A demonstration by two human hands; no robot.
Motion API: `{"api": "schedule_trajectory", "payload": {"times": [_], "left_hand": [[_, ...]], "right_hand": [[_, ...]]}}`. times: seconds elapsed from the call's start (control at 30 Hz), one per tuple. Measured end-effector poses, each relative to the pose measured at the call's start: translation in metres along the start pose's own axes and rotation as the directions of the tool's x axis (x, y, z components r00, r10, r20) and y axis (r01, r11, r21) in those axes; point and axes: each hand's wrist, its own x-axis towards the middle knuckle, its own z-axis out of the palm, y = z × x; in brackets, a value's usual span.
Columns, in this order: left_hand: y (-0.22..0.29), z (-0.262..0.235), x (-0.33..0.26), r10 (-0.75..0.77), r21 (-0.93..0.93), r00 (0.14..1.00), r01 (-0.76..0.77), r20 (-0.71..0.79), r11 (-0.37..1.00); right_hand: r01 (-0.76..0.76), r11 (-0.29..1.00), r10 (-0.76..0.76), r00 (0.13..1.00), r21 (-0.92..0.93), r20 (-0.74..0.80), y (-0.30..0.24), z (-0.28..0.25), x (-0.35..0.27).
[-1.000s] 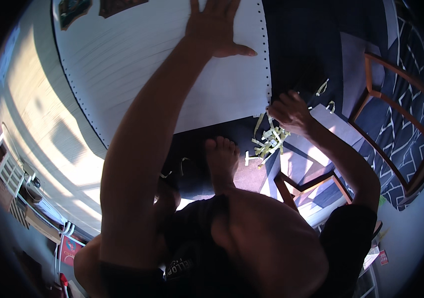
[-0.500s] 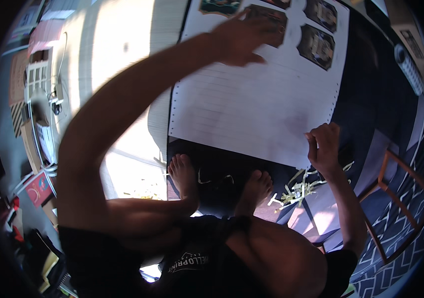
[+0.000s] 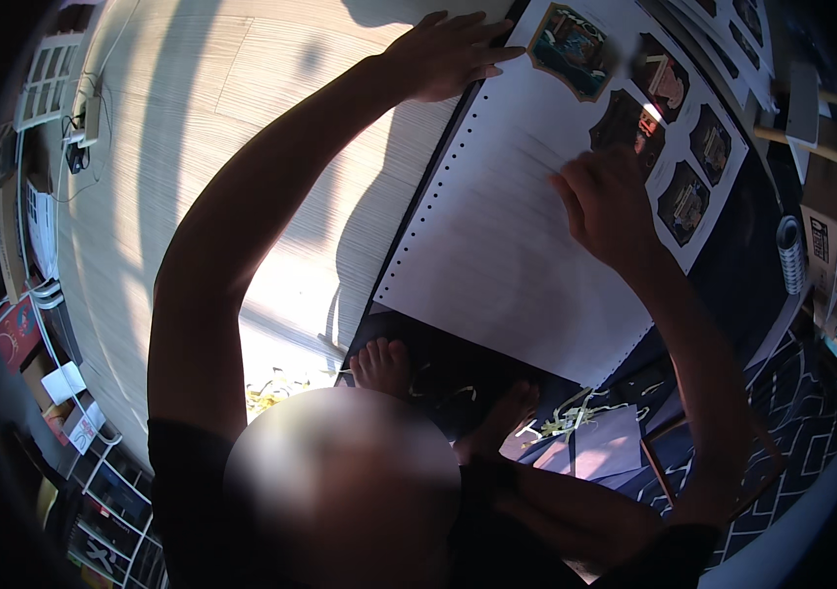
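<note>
A large white sheet [image 3: 497, 255] with dotted edges lies on a dark mat [image 3: 438, 339]. Dark, shield-shaped printed pictures [image 3: 681, 203] sit toward its far right part, and a greenish one [image 3: 573, 51] is at the far edge. My left hand [image 3: 448, 56] is flat with fingers spread, its fingertips reaching over the sheet's far left edge. Over the sheet, just in front of the pictures, my right hand [image 3: 613, 208] is closed with curled fingers. Whatever it may hold is hidden in shadow.
Narrow yellowish strips [image 3: 568, 422] lie by my feet [image 3: 381, 366] at the sheet's near edge. To the right are a white roll [image 3: 789, 253] and a cardboard box [image 3: 824, 211]. Sunlit wooden floor [image 3: 242, 118] stretches left, with a power strip [image 3: 91, 120] and shelving beyond.
My left hand has moved from above the pictures to the sheet's left edge. My right hand has come from the near right corner up toward the pictures. The view has turned.
</note>
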Motion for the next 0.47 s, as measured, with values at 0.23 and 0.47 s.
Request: {"api": "schedule_trajectory", "payload": {"times": [0.23, 0.47], "left_hand": [[-0.010, 0.011, 0.006, 0.023, -0.090, 0.998, -0.028, -0.051, 0.996], [-0.017, -0.015, -0.005, -0.086, -0.496, 0.994, 0.043, -0.063, 0.867]], "right_hand": [[-0.064, 0.988, 0.042, 0.987, -0.143, -0.153, 0.021, 0.093, 0.072], [-0.012, 0.992, -0.010, 0.985, -0.126, -0.172, 0.010, 0.109, 0.083]]}}
